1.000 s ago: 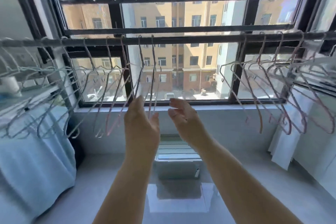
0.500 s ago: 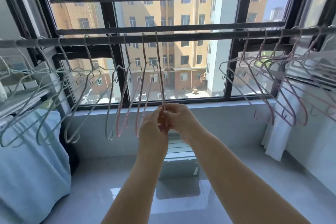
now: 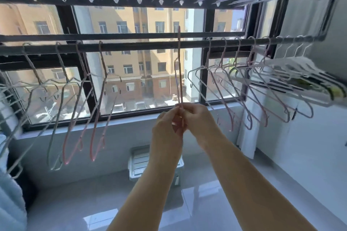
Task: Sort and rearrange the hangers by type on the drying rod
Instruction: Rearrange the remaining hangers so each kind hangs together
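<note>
Read nothing. No text, label, brand, number or sign was legible to me on hangers or drying rod.

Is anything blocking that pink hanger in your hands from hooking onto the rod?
Nothing visible does. The pink hanger, pinched by the left hand and right hand, stands before a bare stretch of the rod, with other hangers hung off to both sides.
</note>
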`<act>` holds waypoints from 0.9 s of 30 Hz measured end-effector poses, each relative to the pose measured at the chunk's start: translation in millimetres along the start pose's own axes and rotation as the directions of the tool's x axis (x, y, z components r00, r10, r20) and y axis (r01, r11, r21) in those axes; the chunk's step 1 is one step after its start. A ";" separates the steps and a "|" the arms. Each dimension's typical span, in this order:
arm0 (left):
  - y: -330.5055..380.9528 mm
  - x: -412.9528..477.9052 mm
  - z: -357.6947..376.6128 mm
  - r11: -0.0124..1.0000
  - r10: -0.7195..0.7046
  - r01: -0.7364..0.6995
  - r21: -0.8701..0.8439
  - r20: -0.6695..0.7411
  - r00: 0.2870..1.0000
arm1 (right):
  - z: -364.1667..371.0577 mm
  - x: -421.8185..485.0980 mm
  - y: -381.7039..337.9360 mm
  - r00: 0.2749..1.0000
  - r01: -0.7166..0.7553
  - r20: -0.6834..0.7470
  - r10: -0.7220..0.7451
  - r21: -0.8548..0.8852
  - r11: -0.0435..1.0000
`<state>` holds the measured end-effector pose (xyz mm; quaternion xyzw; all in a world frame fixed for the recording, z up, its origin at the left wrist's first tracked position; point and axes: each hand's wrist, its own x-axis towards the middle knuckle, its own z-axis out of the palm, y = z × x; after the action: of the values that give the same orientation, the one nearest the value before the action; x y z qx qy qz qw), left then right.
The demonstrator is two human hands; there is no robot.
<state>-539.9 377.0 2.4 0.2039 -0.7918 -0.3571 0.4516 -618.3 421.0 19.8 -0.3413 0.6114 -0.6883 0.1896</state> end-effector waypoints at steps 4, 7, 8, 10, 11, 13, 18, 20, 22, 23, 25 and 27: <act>7.7 2.1 25.0 1.000 0.018 -0.018 0.003 0.060 0.998 | -28.2 1.1 0.7 0.999 -0.017 -0.044 0.014 -0.049 0.999; 11.6 3.6 38.4 0.999 0.032 -0.033 0.010 0.077 0.997 | -42.6 3.2 0.5 0.998 -0.023 -0.054 0.018 -0.092 0.996; 12.4 4.1 41.6 0.999 0.031 -0.032 0.018 0.080 0.996 | -46.2 4.4 1.2 0.999 -0.026 -0.049 0.021 -0.094 0.995; 13.3 4.4 46.8 0.999 0.020 -0.022 0.023 0.087 0.996 | -51.4 5.4 1.6 0.999 -0.026 -0.040 0.022 -0.102 0.994; 13.4 4.2 48.3 1.000 0.015 -0.017 0.017 0.090 0.996 | -52.8 6.2 2.4 0.999 -0.026 -0.041 0.021 -0.109 0.994; 13.7 4.0 49.9 1.000 0.011 -0.011 0.005 0.090 0.996 | -55.2 8.2 4.2 0.999 -0.031 -0.037 0.028 -0.098 0.995; 10.7 4.9 52.7 1.000 -0.004 0.002 0.018 0.092 0.996 | -56.2 14.9 11.1 0.998 -0.050 -0.036 0.047 -0.108 0.993; 9.3 5.5 53.5 1.000 -0.020 0.019 0.008 0.096 0.995 | -56.2 16.4 12.9 0.998 -0.056 -0.037 0.052 -0.110 0.992; 7.6 6.1 54.4 1.000 -0.028 0.028 0.001 0.097 0.995 | -56.0 16.3 12.9 0.997 -0.068 -0.038 0.064 -0.106 0.992; 6.7 6.2 54.8 1.000 -0.028 0.028 0.001 0.096 0.995 | -56.1 16.2 13.0 0.997 -0.072 -0.041 0.068 -0.111 0.991; 4.5 5.9 56.0 0.999 -0.032 0.032 0.000 0.094 0.995 | -56.4 15.8 13.7 0.996 -0.080 -0.046 0.075 -0.119 0.990; 1.5 4.7 57.6 0.999 -0.040 0.040 0.006 0.101 0.994 | -56.2 14.6 14.6 0.994 -0.099 -0.055 0.093 -0.104 0.990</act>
<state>-591.8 396.9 -13.3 0.2020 -0.8101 -0.3744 0.4033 -670.2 448.4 8.0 -0.3038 0.6674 -0.6532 0.1886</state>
